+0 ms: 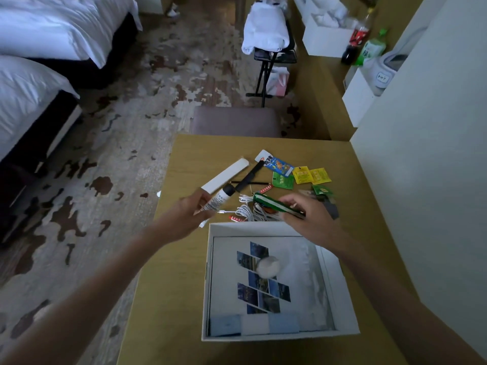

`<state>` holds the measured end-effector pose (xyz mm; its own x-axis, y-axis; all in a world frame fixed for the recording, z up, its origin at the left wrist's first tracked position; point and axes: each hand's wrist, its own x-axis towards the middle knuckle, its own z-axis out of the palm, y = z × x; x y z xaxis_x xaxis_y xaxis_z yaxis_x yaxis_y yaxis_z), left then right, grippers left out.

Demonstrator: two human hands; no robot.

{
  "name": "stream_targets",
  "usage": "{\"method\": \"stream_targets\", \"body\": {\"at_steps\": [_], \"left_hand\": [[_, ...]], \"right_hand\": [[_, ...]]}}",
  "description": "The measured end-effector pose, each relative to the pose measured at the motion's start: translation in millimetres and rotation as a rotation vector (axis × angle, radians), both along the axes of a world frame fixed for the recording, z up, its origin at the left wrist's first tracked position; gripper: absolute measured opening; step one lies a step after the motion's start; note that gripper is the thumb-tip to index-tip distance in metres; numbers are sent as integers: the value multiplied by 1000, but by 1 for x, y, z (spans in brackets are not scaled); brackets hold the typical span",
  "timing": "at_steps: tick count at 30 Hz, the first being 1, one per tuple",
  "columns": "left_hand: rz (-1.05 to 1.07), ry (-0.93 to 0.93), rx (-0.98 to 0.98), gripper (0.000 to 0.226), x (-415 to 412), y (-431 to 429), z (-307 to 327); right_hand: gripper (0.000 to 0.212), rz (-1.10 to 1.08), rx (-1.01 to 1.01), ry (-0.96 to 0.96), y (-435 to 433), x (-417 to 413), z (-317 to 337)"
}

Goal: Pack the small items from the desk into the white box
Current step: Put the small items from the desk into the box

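Observation:
The open white box [208, 283] sits on the wooden desk [184, 259], with printed cards and a white ball [267, 266] inside. My left hand [187, 216] grips a white tube with a black cap [220, 200] just beyond the box's far left corner. My right hand [308, 216] holds a long green-and-white packet [274, 205] above the box's far edge. Beyond the hands lie a white cable [247, 210], a flat white stick box [225, 175], a black pen-like item [250, 176], and blue [279, 164], green [282, 181] and yellow [311, 175] sachets.
A padded stool [234, 121] stands at the desk's far edge. A white wall [421, 154] borders the desk on the right. Two beds [39, 61] are at the left over patterned carpet. Bottles [366, 43] and white boxes sit on a far shelf.

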<state>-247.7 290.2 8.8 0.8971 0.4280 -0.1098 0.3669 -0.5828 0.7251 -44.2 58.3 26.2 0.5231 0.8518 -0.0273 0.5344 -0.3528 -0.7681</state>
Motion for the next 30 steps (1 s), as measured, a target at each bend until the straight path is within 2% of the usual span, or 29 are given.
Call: {"method": "stream_targets", "body": {"at_steps": [4, 7, 13, 17, 23, 26, 30], "left_hand": [[-26, 20, 84, 19, -20, -46, 13], [-74, 72, 137, 20, -23, -71, 4], [-106, 214, 373, 25, -5, -96, -23], [-107, 288, 444, 24, 0, -107, -34], [-50, 304, 462, 24, 0, -112, -33], [-50, 327, 471, 26, 11, -113, -30], [-107, 361, 464, 27, 50, -123, -35]], "right_hand": [[20, 80, -77, 58, -30, -13, -12], [19, 152, -211, -18, -47, -15, -37], [32, 160, -413, -182, -55, -6, -84], [41, 175, -382, -243, -47, -11, -94], [22, 323, -376, -225, -37, -25, -103], [32, 278, -359, -224, -46, -17, -98], [33, 199, -278, -385, -64, 3, -77]]}}
